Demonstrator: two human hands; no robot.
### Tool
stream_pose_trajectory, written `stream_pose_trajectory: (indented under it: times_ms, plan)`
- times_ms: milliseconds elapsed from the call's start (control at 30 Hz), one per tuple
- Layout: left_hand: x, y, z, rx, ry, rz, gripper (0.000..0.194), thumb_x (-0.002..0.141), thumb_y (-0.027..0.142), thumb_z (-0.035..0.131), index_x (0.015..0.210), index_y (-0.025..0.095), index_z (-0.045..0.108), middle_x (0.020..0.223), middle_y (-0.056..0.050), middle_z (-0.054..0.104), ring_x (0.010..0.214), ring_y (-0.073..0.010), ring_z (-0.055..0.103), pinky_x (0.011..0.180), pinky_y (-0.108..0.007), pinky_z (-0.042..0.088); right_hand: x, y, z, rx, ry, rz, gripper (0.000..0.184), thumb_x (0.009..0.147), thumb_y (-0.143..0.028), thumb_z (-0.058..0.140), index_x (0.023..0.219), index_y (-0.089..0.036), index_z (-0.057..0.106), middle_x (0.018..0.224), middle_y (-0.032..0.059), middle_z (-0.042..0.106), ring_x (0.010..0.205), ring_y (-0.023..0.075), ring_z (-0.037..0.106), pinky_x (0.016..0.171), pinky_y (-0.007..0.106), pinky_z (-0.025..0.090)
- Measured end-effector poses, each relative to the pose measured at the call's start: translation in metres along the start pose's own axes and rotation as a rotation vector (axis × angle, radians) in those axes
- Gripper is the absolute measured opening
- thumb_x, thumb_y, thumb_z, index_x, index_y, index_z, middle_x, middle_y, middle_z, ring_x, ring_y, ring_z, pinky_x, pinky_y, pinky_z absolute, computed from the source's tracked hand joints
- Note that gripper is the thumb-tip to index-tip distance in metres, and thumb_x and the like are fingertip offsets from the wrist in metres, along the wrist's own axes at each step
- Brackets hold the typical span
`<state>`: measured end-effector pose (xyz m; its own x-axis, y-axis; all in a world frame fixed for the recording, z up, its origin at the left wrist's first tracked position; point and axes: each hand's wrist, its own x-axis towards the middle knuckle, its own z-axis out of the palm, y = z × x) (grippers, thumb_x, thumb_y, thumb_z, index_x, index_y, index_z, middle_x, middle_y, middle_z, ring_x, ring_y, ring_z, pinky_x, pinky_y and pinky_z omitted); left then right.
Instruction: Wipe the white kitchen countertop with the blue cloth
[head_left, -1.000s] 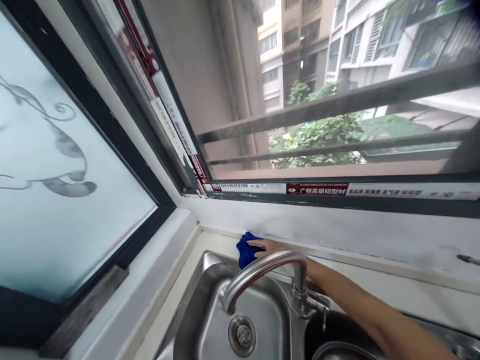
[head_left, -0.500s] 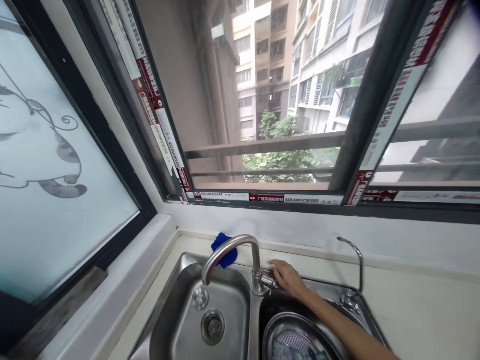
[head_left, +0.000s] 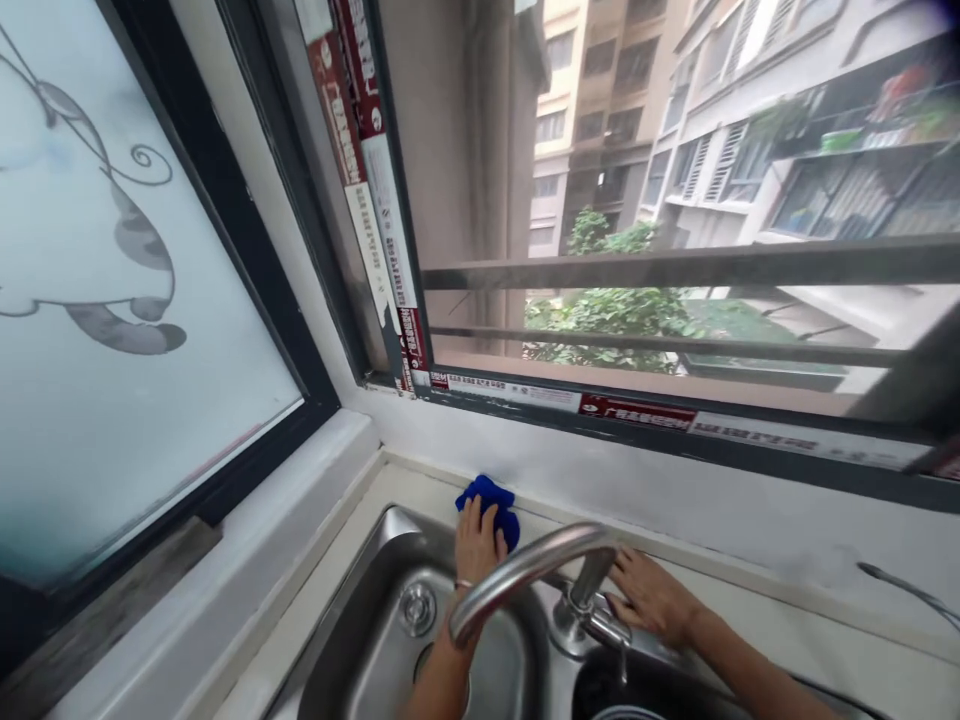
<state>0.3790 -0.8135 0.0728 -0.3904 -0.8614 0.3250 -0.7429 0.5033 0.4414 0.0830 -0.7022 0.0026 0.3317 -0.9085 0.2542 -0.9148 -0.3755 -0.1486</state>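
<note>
A blue cloth (head_left: 506, 520) lies crumpled on the counter behind the left sink basin. My left hand (head_left: 478, 540) rests on it from the front, fingers spread over the fabric and thumb apart. Its forearm passes over the left basin (head_left: 510, 660), behind the tip of the curved steel faucet (head_left: 525, 570). To the right of the faucet's base is my right hand (head_left: 652, 595), fingers stretched toward the upright neck and thumb apart near the lever (head_left: 607, 630). Whether its fingertips touch the faucet, I cannot tell.
Metal cookware (head_left: 626, 712) shows at the bottom edge in the right basin. A thin second spout (head_left: 907, 590) reaches in from the right. The window sill wall (head_left: 675, 500) runs behind the counter, and a frosted pane (head_left: 150, 430) stands at the left.
My left hand has come into view and onto the blue cloth. My right hand remains beside the faucet. The view has turned right and moved closer to the sink.
</note>
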Motion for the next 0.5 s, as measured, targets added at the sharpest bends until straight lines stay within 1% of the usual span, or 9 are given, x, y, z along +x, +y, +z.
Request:
stream_pose_trajectory:
  times_ms: [33, 100, 167, 233, 300, 367, 433, 500]
  plan:
    - [0.012, -0.001, 0.009, 0.009, 0.002, 0.007, 0.044, 0.091, 0.021, 0.039, 0.132, 0.016, 0.054, 0.15, -0.015, 0.046, 0.142, -0.0358, 0.038, 0.114, -0.055, 0.038, -0.002, 0.006, 0.003, 0.024, -0.008, 0.001, 0.047, 0.082, -0.032, 0.055, 0.127, -0.02, 0.062, 0.122, 0.0164, 0.062, 0.113, 0.0324, 0.056, 0.102, 0.053, 0.046]
    - [0.028, -0.004, 0.024, 0.022, 0.009, -0.005, 0.042, 0.091, 0.027, 0.041, 0.131, 0.019, 0.054, 0.149, -0.015, 0.045, 0.14, -0.0369, 0.039, 0.113, -0.057, 0.038, -0.006, 0.015, 0.009, 0.062, -0.019, 0.02, 0.045, 0.084, -0.036, 0.055, 0.126, -0.021, 0.064, 0.124, 0.016, 0.062, 0.115, 0.0324, 0.056, 0.101, 0.053, 0.047]
    - [0.034, -0.007, 0.035, 0.032, 0.017, -0.031, 0.041, 0.091, 0.031, 0.045, 0.129, 0.021, 0.055, 0.146, -0.017, 0.046, 0.136, -0.0369, 0.042, 0.11, -0.058, 0.039, -0.01, 0.019, 0.011, 0.091, -0.032, 0.052, 0.05, 0.084, -0.04, 0.056, 0.13, -0.021, 0.062, 0.127, 0.0153, 0.06, 0.118, 0.0324, 0.054, 0.102, 0.051, 0.047]
    - [0.034, -0.012, 0.039, 0.048, 0.005, -0.054, 0.038, 0.09, 0.034, 0.048, 0.125, 0.025, 0.058, 0.143, -0.014, 0.049, 0.132, -0.0345, 0.043, 0.108, -0.056, 0.041, -0.012, 0.019, 0.01, 0.114, -0.041, 0.091, 0.059, 0.082, -0.045, 0.059, 0.136, -0.021, 0.056, 0.129, 0.0149, 0.059, 0.121, 0.0326, 0.053, 0.104, 0.05, 0.046]
    - [0.034, -0.023, 0.036, 0.07, -0.02, -0.068, 0.035, 0.09, 0.034, 0.049, 0.123, 0.033, 0.059, 0.142, -0.008, 0.051, 0.131, -0.0298, 0.044, 0.107, -0.05, 0.042, -0.014, 0.019, 0.008, 0.13, -0.053, 0.113, 0.069, 0.08, -0.05, 0.062, 0.141, -0.021, 0.051, 0.13, 0.0145, 0.059, 0.122, 0.0331, 0.052, 0.105, 0.05, 0.045]
    - [0.037, -0.041, 0.027, 0.099, -0.034, -0.103, 0.034, 0.089, 0.033, 0.049, 0.121, 0.036, 0.06, 0.141, -0.004, 0.052, 0.13, -0.0271, 0.044, 0.107, -0.047, 0.043, -0.014, 0.019, 0.007, 0.131, -0.068, 0.123, 0.072, 0.079, -0.053, 0.063, 0.143, -0.024, 0.049, 0.129, 0.0132, 0.06, 0.121, 0.0336, 0.053, 0.105, 0.051, 0.045]
    - [0.045, -0.067, 0.014, 0.127, -0.02, -0.168, 0.035, 0.09, 0.033, 0.048, 0.123, 0.034, 0.059, 0.143, -0.005, 0.051, 0.13, -0.0276, 0.044, 0.107, -0.047, 0.042, -0.015, 0.02, 0.01, 0.122, -0.075, 0.13, 0.07, 0.077, -0.054, 0.065, 0.141, -0.029, 0.051, 0.127, 0.0117, 0.061, 0.118, 0.0342, 0.055, 0.103, 0.052, 0.047]
    - [0.056, -0.098, -0.002, 0.159, -0.006, -0.24, 0.038, 0.091, 0.035, 0.046, 0.126, 0.03, 0.058, 0.146, -0.008, 0.05, 0.131, -0.029, 0.043, 0.108, -0.049, 0.041, -0.015, 0.02, 0.014, 0.109, 0.01, 0.177, 0.064, 0.074, -0.053, 0.067, 0.135, -0.036, 0.058, 0.123, 0.0099, 0.064, 0.115, 0.0348, 0.058, 0.1, 0.052, 0.049]
